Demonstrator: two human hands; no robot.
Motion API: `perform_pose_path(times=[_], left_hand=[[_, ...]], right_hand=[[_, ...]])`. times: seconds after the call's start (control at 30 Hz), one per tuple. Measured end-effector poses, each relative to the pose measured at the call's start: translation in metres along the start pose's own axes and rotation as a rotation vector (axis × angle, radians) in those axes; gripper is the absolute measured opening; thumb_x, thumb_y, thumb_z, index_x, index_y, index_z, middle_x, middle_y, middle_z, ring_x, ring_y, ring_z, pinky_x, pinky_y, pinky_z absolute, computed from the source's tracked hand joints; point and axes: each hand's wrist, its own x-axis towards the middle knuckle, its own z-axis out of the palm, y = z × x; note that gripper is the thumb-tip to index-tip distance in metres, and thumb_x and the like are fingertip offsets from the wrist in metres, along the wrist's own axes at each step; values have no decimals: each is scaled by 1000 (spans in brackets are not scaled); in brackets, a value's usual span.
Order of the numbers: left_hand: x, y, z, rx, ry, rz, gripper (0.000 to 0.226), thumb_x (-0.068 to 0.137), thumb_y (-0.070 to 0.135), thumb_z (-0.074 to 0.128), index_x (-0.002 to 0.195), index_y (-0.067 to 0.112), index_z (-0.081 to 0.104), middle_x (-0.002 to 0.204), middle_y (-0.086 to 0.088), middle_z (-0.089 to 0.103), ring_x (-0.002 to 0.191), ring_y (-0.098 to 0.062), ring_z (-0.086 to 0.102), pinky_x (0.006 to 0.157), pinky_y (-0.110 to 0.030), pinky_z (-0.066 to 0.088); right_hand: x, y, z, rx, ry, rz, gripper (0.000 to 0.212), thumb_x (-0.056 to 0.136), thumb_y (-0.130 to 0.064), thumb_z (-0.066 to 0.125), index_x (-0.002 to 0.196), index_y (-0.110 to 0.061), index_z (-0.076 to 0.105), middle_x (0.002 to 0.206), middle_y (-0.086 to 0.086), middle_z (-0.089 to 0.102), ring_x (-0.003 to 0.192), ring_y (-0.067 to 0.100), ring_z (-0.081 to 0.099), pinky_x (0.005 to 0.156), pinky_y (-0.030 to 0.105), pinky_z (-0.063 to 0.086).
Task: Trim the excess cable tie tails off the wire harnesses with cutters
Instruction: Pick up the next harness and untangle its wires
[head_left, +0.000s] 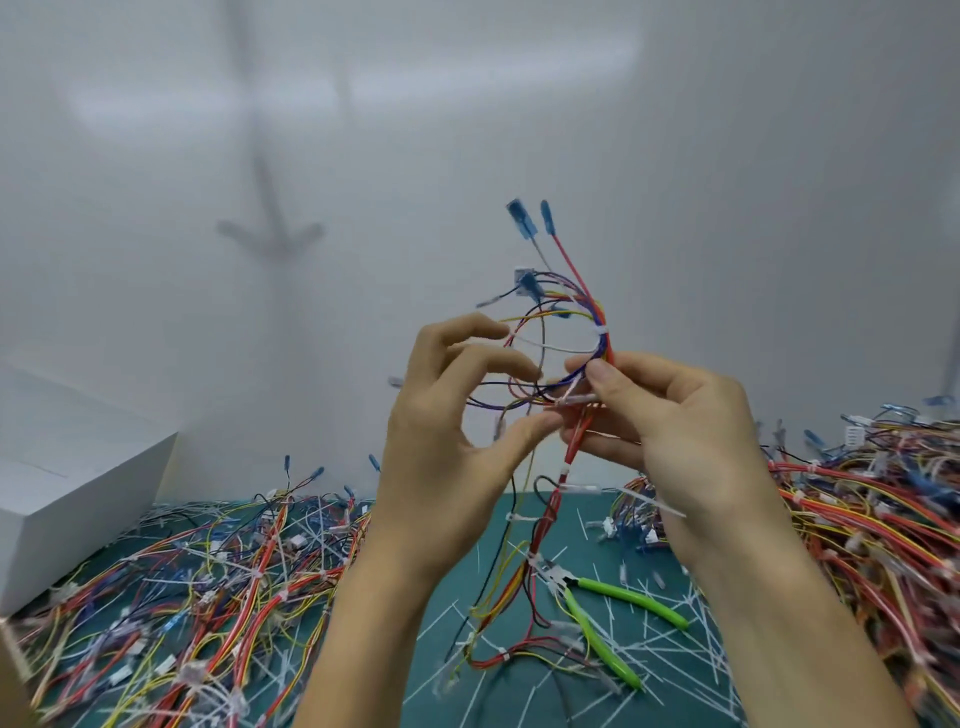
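I hold one wire harness (571, 322) up in front of me, its red, blue and yellow wires looping between both hands and hanging down to the mat. My left hand (452, 415) has its fingers curled, the thumb tip touching the bundle near a white cable tie (576, 400). My right hand (675, 421) pinches the bundle at that tie between thumb and fingers. Another white tie (599, 331) wraps the loop higher up. The green-handled cutters (597, 608) lie on the green mat (519, 691) below, untouched.
A heap of harnesses (208, 587) covers the mat on the left and a bigger heap (872, 509) rises on the right. Cut white tie tails (670, 649) litter the mat around the cutters. A white box (67, 483) stands at the far left.
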Motion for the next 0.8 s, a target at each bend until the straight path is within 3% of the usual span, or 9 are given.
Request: perform_pose_path(times=[0.13,0.23,0.3,0.4,0.57,0.7,0.8], left_hand=[[2,-3,-12,24,106,-40,25,79,30,78,99,20,67,117,6,56,119,-7,53,96,-11,34],[1,-13,-21,22,92,-192,29,82,37,76,108,30,65,120,16,59,121,-3,53,99,-17,37],[1,-17,-27,-101,18,-359,29,81,46,75,107,35,68,114,14,68,111,-1,60,98,-24,45],[1,-16,-29,-353,-83,-494,25,81,45,72,101,31,73,97,2,76,90,-11,72,81,-24,55],[3,-11,-32,-599,-33,-513,13,75,30,78,88,26,78,74,-3,73,69,-18,72,67,-22,57],[4,-10,-38,-625,28,-508,11,76,22,71,84,22,79,74,-3,72,69,-19,72,68,-23,58],[4,-6,-42,-640,-14,-475,12,75,20,74,85,21,78,75,-4,73,71,-19,72,68,-23,57]], right_hand=[[3,-1,-6,49,30,21,18,96,-9,59,88,-12,75,80,9,77,71,26,75,58,26,59],[7,0,-12,71,30,32,20,96,-10,59,86,-13,76,81,9,77,71,27,76,58,26,59],[8,0,-15,63,1,37,22,96,-11,58,85,-14,76,82,8,77,72,26,76,58,26,59],[9,1,-16,37,-46,34,25,97,-13,56,83,-16,77,82,7,77,70,24,75,57,24,57],[10,3,-17,23,-80,39,26,97,-15,56,81,-17,77,80,6,76,70,23,75,57,23,56],[10,4,-17,33,-120,69,27,97,-17,56,80,-18,78,82,7,76,73,23,75,58,23,56],[10,6,-16,37,-117,83,26,96,-19,57,82,-19,78,84,7,76,75,24,75,58,23,57]])
